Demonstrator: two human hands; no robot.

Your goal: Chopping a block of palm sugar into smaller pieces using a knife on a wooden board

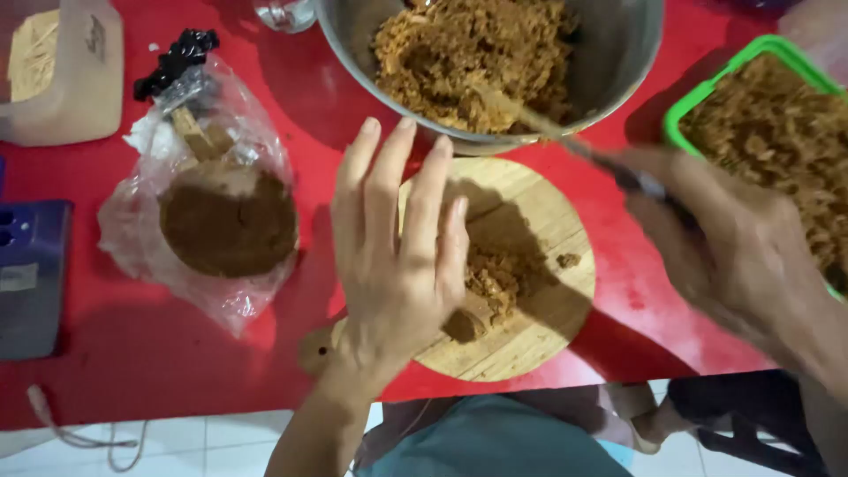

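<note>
Left hand (397, 256) frame centre, fingers spread flat, grasping nothing, over round wooden board (539, 221) bearing brown crumbly filling (495, 281). Right hand (742, 256), blurred at right, fingers clenched round spoon (565, 137) reaching into metal bowl (618, 62), top centre. Green container (707, 97) upper right; plastic bag (212, 212) left.

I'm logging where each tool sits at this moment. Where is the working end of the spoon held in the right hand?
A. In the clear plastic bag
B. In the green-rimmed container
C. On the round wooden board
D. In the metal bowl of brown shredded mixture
D: the spoon runs from the right hand up into the metal bowl, its tip in the brown mixture.
</note>
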